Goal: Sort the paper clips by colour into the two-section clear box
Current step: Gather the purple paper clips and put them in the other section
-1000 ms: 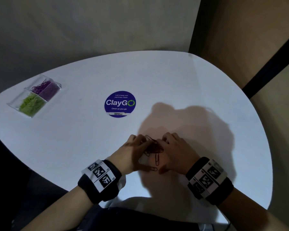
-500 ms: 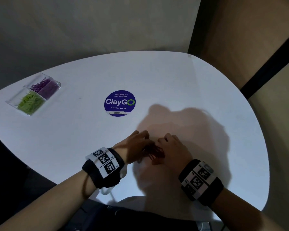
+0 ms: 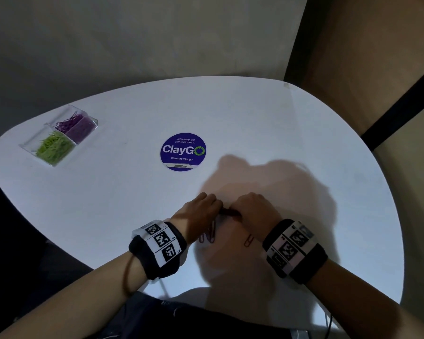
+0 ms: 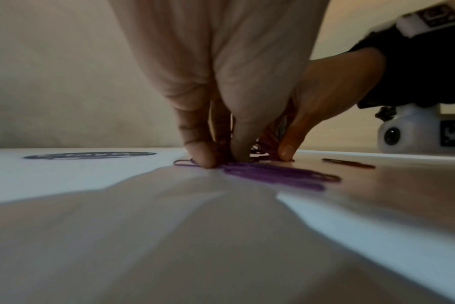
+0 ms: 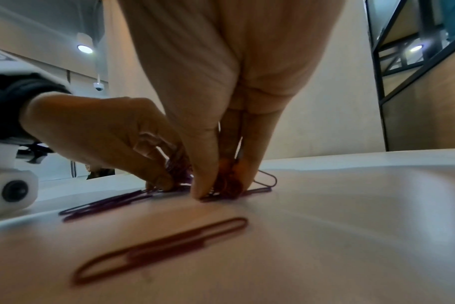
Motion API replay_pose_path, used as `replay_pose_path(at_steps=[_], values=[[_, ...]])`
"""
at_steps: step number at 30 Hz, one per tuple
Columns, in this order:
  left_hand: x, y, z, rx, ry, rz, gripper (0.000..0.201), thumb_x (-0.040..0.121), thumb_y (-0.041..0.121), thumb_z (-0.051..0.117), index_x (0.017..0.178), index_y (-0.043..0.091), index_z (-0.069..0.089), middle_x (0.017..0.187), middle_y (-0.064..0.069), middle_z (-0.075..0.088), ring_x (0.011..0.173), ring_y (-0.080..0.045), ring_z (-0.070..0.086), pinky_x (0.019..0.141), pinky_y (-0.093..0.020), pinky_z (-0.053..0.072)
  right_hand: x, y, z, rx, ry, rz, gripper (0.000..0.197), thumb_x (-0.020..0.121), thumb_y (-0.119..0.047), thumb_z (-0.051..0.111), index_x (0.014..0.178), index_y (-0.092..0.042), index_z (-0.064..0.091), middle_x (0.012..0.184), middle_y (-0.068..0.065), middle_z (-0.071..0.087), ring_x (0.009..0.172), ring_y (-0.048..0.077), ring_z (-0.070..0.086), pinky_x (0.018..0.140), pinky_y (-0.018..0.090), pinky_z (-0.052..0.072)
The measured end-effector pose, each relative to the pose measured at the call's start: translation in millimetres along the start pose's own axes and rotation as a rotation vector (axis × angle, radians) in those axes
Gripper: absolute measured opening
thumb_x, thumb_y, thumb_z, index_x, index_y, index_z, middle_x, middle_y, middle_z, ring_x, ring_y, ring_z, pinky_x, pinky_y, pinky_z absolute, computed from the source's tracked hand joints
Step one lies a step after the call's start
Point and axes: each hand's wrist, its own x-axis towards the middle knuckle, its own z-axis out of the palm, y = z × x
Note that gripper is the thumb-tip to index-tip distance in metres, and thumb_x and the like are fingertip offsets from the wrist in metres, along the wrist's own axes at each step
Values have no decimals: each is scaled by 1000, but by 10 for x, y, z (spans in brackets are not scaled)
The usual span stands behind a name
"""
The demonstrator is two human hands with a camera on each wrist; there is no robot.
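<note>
A round blue sticker (image 3: 183, 151) at the centre of the white desk (image 3: 267, 123) reads "ClayGO", with "Let's keep our pantries clean." above and "Clean as you go" below.

The two-section clear box (image 3: 59, 134) sits at about ten o'clock on the desk, well apart from the hands. Its far section holds a heap of purple paper clips (image 3: 75, 126), its near section a heap of green paper clips (image 3: 53, 149); neither heap can be counted.

At about six o'clock both hands work a small cluster of loose purple clips (image 4: 278, 174) lying on the desk. The left hand (image 3: 198, 211) has its fingers curled down, the fingertips (image 5: 159, 181) pressed on the clips at the cluster's left. The right hand (image 3: 252, 210) has thumb and fingers (image 5: 247, 170) drawn together, pinching a bunch of clips against the desk. How many are in the cluster is unclear, since the fingers cover most of it; perhaps three lie fanned out toward the left wrist.

One single clip (image 5: 159, 250) lies alone near the right wrist, looking reddish in the dim light. Each wrist wears one black band with square-coded markers (image 3: 160, 242).
</note>
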Motion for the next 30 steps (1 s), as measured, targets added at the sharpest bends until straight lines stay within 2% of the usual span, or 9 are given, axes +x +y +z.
replay_pose_path(at_steps=[4,7,11,14,17,21,23,26,30], values=[[-10,-173,-96,-176,-9,-125,21,91,8,53,106,5,66,96,-13,65,89,-32,61,73,-35,48,113,63,-82,62,22,-16,22,87,-16,51,95,-10,70,97,12,70,95,31,62,76,31,45],[-81,-338,-259,-365,19,-302,19,90,13,58,105,11,70,97,-7,71,88,-21,64,79,-28,48,176,80,-147,138,67,-10,23,87,-24,60,105,-15,72,106,7,71,101,26,62,87,28,44],[-286,-607,-460,-511,68,-407,11,88,20,64,94,16,72,83,-1,71,65,-2,58,70,-21,47,326,-53,-234,284,132,0,29,81,-26,72,107,-15,73,106,8,72,102,22,64,92,24,47],[-471,-836,-674,-693,150,-511,22,86,16,66,67,27,63,73,-7,70,62,-7,64,66,-18,50,490,-251,-278,409,180,-6,30,78,-21,75,107,-12,72,104,8,73,96,14,67,88,15,45],[-661,-1197,-976,-755,290,-628,18,83,13,69,69,22,66,65,-6,65,54,-2,59,58,-11,46,684,-519,-361,528,215,-46,29,76,-20,78,103,-13,74,98,3,74,85,3,65,80,6,44],[-901,-1935,-1367,-678,439,-744,14,83,15,69,76,3,67,70,-15,66,52,-4,59,58,-15,47,962,-872,-516,759,260,-86,23,69,-13,82,92,-12,76,76,-21,68,67,-18,61,65,-3,43],[-978,-2330,-1538,-541,474,-807,20,83,18,70,71,3,65,68,-13,68,55,-8,62,60,-19,46,1103,-1042,-616,837,274,-95,20,66,-12,83,82,-22,76,63,-29,65,66,-14,64,67,3,49],[-956,-2875,-1730,-252,332,-865,19,85,22,66,78,5,68,77,-13,68,75,-26,63,65,-29,42,1319,-1275,-769,882,275,-109,26,63,-11,84,74,-32,74,61,-26,67,65,-7,67,68,12,54],[-703,-3425,-1822,-54,105,-876,21,88,21,61,102,6,65,106,-17,63,96,-35,60,78,-35,46,1607,-1559,-962,894,255,-154,24,64,-10,84,74,-30,74,58,-24,67,59,-9,65,59,4,47]])
